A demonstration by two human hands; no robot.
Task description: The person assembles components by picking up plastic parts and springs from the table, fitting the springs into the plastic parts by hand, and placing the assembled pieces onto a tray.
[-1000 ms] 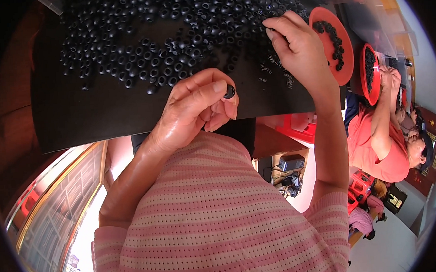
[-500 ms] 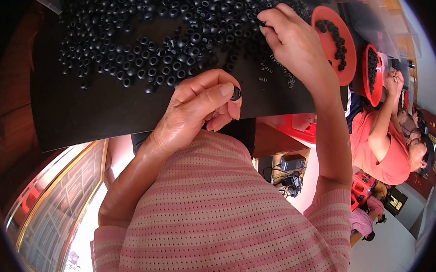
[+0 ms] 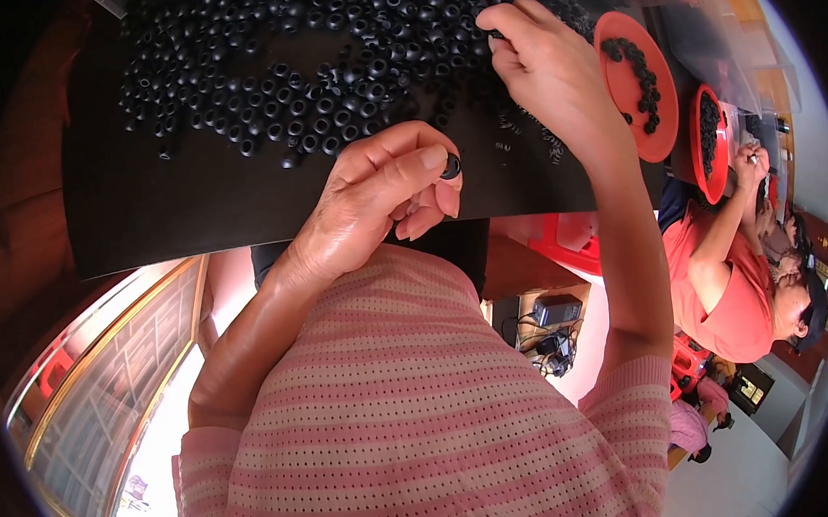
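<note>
Between the thumb and forefinger of my left hand is a small round black hollow piece, held just over the table's near edge. My right hand reaches over the pile of black hollow pieces, its fingers drawn together at the right side of the heap. Something dark shows at its fingertips, but I cannot tell whether it is held or lies behind them. Small metal springs lie scattered below my right hand on the black tabletop.
An orange-red plate with a row of black pieces stands right of my right hand. Beyond it is a red bowl of dark pieces. A person in an orange-red shirt works at the right. A red stool stands below the table.
My right hand has shifted slightly left and away from me over the pile. My left hand keeps its pinch on the black piece, nearly in place.
</note>
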